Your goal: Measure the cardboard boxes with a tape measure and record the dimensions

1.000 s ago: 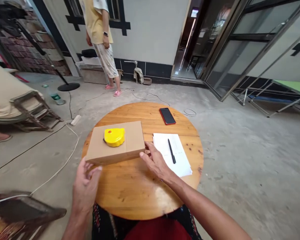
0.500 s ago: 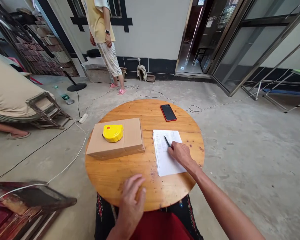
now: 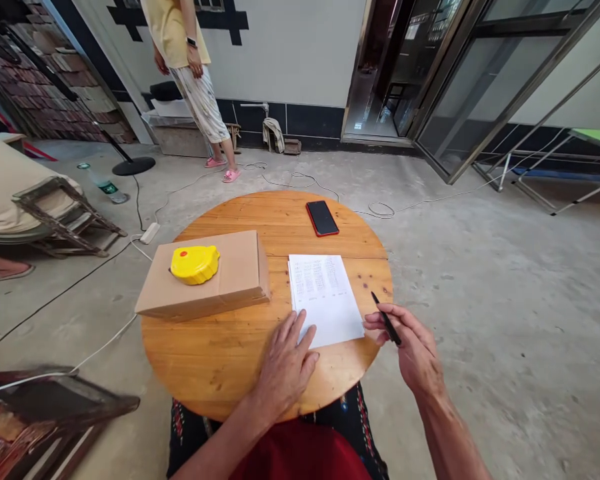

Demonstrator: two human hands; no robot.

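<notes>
My left hand (image 3: 290, 360) lies flat, fingers outstretched, over the lower left corner of a small stack of white paper (image 3: 330, 313) on the round wooden table (image 3: 220, 373). Rows of handwriting fill the upper part of the top sheet. A black pen (image 3: 389, 325) is held in my right hand (image 3: 413, 343), just off the table's right edge, beside the paper's lower right corner. The pen's tip points up and to the left. To the left of the paper sits a closed cardboard box (image 3: 240, 267) with a yellow tape measure (image 3: 195, 265) on top.
A phone with a red case (image 3: 323, 218) lies at the table's far side. Beyond, a person in a yellow top (image 3: 175, 33) stands by the wall. Cables, a plastic bottle (image 3: 107, 187) and a wooden stool (image 3: 67, 213) are on the floor at left.
My right hand has lifted off the paper and moved right with the pen. My left hand has come forward onto the sheet's lower left corner. The view has shifted slightly.
</notes>
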